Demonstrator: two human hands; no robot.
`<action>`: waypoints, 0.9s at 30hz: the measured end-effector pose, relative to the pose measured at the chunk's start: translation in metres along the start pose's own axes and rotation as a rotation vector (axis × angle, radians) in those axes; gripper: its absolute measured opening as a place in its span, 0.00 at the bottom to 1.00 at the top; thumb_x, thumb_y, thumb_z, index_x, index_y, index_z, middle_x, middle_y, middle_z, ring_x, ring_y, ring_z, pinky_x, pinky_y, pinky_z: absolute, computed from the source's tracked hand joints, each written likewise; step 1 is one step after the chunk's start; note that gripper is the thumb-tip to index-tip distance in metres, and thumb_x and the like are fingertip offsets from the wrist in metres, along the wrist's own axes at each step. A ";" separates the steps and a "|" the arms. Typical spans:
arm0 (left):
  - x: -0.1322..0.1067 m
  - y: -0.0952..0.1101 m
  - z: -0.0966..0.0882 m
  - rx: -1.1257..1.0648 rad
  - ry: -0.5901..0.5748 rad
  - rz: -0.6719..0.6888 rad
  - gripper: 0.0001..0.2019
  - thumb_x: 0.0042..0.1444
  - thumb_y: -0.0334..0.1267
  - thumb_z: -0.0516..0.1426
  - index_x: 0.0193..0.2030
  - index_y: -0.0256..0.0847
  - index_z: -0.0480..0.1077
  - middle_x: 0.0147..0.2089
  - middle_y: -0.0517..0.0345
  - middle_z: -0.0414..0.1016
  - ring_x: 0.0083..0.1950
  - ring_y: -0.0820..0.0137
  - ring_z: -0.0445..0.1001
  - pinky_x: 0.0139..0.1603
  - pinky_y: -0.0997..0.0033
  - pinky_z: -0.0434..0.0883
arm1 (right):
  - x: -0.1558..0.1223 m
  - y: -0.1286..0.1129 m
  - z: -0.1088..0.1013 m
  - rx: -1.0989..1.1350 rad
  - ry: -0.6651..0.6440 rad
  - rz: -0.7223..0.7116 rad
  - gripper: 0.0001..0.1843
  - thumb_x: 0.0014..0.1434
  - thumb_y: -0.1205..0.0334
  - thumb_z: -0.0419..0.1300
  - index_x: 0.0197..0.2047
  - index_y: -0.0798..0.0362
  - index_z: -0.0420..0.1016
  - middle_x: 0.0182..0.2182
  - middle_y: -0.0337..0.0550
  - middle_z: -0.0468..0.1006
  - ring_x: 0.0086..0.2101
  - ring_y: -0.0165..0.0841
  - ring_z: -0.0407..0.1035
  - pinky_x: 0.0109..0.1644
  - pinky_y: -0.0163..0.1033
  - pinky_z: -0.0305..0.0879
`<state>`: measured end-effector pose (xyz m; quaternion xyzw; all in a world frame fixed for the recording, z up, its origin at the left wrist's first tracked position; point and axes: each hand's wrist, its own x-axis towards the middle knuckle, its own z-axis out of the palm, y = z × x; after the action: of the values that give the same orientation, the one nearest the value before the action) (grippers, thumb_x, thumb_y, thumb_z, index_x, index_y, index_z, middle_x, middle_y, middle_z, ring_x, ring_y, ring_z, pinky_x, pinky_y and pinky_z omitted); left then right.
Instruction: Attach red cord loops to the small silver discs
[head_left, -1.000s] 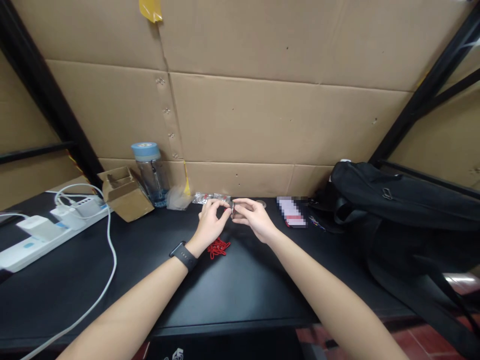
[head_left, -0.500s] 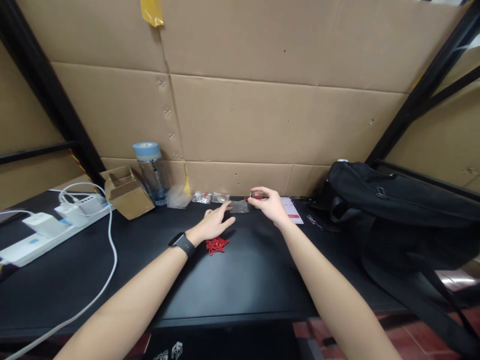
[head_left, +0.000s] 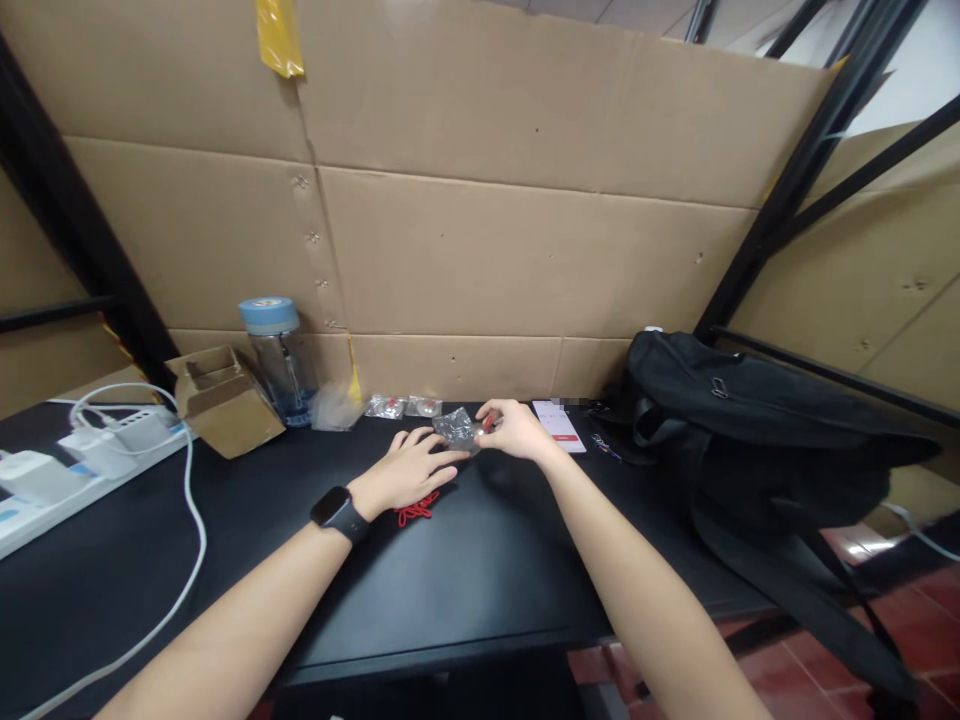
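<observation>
My right hand (head_left: 516,432) is closed in a pinch on a small red cord piece (head_left: 488,423), mostly covered by the fingers. Touching those fingertips is a crumpled clear plastic bag (head_left: 453,428); whether the cord is inside it I cannot tell. My left hand (head_left: 401,470), with a black watch on the wrist, is palm down with its fingers stretched apart, their tips at the bag's near edge. Partly hidden below that hand, a small heap of red cord loops (head_left: 415,510) lies on the black table (head_left: 465,580).
Two small clear packets with red bits (head_left: 385,406) lie behind, beside a pile of clear bags (head_left: 337,408). A bottle (head_left: 282,360), open cardboard box (head_left: 229,405) and power strip (head_left: 112,460) stand left. At right are a phone (head_left: 559,427) and black backpack (head_left: 750,430).
The clear bag has gone from lying flat to crumpled and raised against my right fingertips. My right hand has brought the red cord to it. My left hand now covers more of the red heap.
</observation>
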<state>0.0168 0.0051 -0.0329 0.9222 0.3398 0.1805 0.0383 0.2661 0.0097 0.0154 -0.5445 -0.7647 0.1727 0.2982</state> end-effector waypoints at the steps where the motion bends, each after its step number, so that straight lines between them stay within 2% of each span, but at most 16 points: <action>1: -0.002 -0.001 0.000 0.009 -0.002 0.000 0.19 0.69 0.53 0.47 0.63 0.68 0.68 0.61 0.54 0.72 0.67 0.50 0.59 0.63 0.45 0.56 | -0.002 -0.003 0.002 -0.012 -0.066 0.002 0.19 0.43 0.60 0.71 0.41 0.51 0.80 0.32 0.38 0.82 0.32 0.31 0.75 0.37 0.33 0.67; 4: -0.006 -0.004 0.000 0.035 -0.052 -0.004 0.20 0.69 0.54 0.46 0.64 0.69 0.67 0.65 0.55 0.68 0.69 0.48 0.56 0.64 0.42 0.54 | -0.006 -0.008 0.007 -0.104 -0.165 0.038 0.19 0.42 0.59 0.72 0.40 0.50 0.80 0.31 0.37 0.81 0.31 0.31 0.74 0.35 0.32 0.65; 9: -0.008 -0.003 -0.002 0.059 -0.148 -0.049 0.22 0.70 0.56 0.42 0.64 0.69 0.68 0.70 0.58 0.63 0.72 0.46 0.50 0.66 0.40 0.51 | -0.007 -0.006 0.018 -0.240 -0.180 0.107 0.19 0.41 0.59 0.73 0.39 0.50 0.80 0.34 0.39 0.81 0.33 0.33 0.75 0.36 0.33 0.64; 18: -0.009 0.001 -0.005 0.036 -0.213 -0.102 0.22 0.70 0.58 0.41 0.65 0.70 0.65 0.73 0.56 0.59 0.73 0.44 0.48 0.65 0.35 0.49 | -0.003 -0.005 0.031 -0.226 -0.103 0.050 0.18 0.46 0.57 0.72 0.41 0.50 0.79 0.34 0.40 0.81 0.37 0.34 0.76 0.39 0.34 0.64; 27: -0.010 0.002 -0.006 0.034 -0.214 -0.109 0.23 0.70 0.58 0.41 0.65 0.70 0.65 0.73 0.56 0.58 0.73 0.45 0.48 0.66 0.37 0.50 | -0.002 0.002 0.031 -0.219 -0.095 0.006 0.18 0.43 0.61 0.73 0.39 0.52 0.79 0.34 0.41 0.81 0.35 0.34 0.75 0.36 0.33 0.63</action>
<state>0.0090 -0.0029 -0.0302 0.9169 0.3865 0.0728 0.0683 0.2484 0.0105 -0.0100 -0.5671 -0.7907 0.1149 0.1999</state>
